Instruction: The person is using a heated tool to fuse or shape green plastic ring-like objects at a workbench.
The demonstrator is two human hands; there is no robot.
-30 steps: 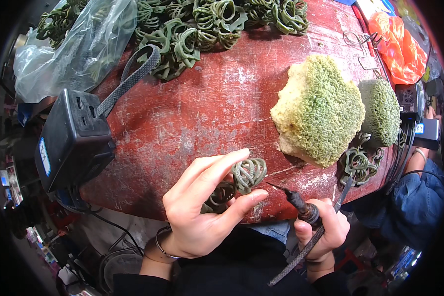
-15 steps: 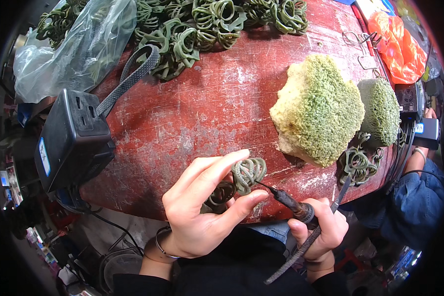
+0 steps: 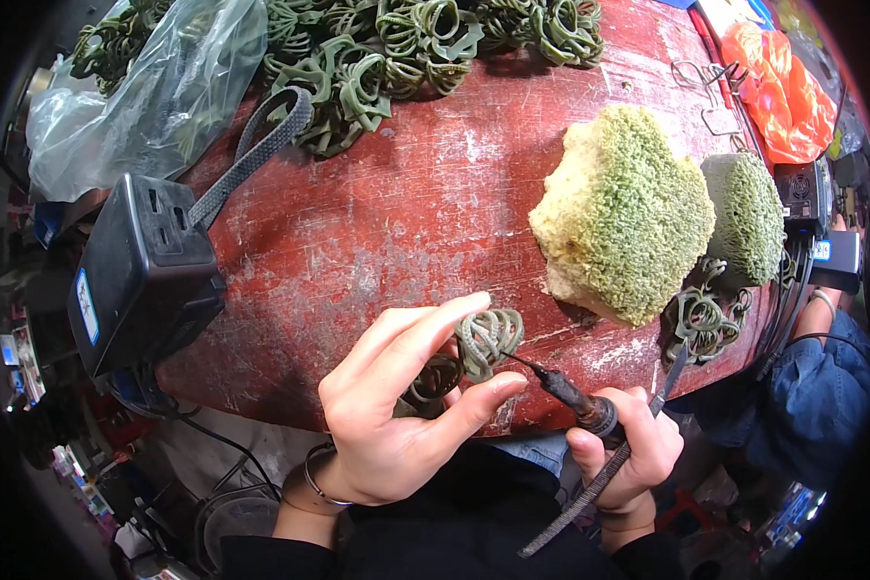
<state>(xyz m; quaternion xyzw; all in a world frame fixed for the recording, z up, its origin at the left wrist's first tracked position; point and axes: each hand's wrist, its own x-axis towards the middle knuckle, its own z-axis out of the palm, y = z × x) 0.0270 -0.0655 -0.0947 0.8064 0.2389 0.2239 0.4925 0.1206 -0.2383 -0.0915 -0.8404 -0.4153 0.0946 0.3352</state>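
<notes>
My left hand [image 3: 387, 406] is curved around a cluster of dull green, wax-like rings [image 3: 489, 338], held near the fingertips. Darker rings [image 3: 435, 377] show behind it, partly hidden by the fingers. My right hand [image 3: 633, 447] grips a pen-shaped soldering iron [image 3: 580, 401] with a dark handle and a thin tip. That tip touches or nearly touches the lower right of the cluster. A narrow flat file [image 3: 590, 503] is also in my right hand, slanting from lower left to upper right, its pointed end by a small heap of green rings [image 3: 708, 319].
A rough yellow-green block [image 3: 628, 217] sits on the worn red table [image 3: 358, 251], beside a smaller green block [image 3: 744, 217]. Many green ring pieces [image 3: 387, 48] are heaped at the back near a clear bag [image 3: 155, 106]. A black strapped box [image 3: 150, 271] stands left. Another person's sleeve [image 3: 812, 406] is at right.
Almost nothing differs. The ring cluster and my hands hold their places, shifted very slightly at most.
</notes>
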